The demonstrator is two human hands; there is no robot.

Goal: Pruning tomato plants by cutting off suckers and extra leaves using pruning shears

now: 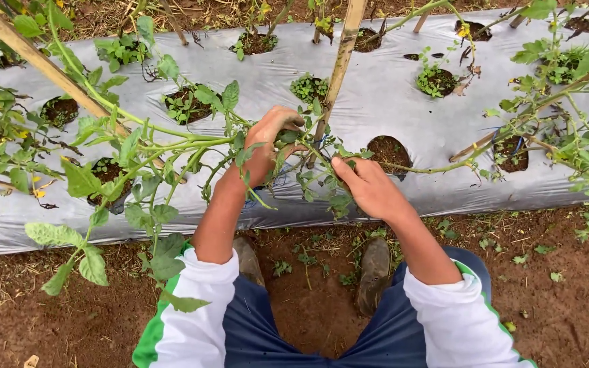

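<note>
My left hand (267,140) is curled around a green plant stem (172,143) and its leaves, just left of an upright bamboo stake (341,65). My right hand (366,184) pinches leafy shoots of the same plant a little lower and to the right of the stake's base. The stem runs leftward from my hands, with broad green leaves and small yellow flowers at the far left. Leaves hide my fingertips.
A silvery plastic mulch sheet (383,95) covers the raised bed, with round planting holes holding small weeds. A second bamboo stake (35,58) slants at the left. More vines spread at the right (567,123). Bare brown soil (567,307) lies around my shoes.
</note>
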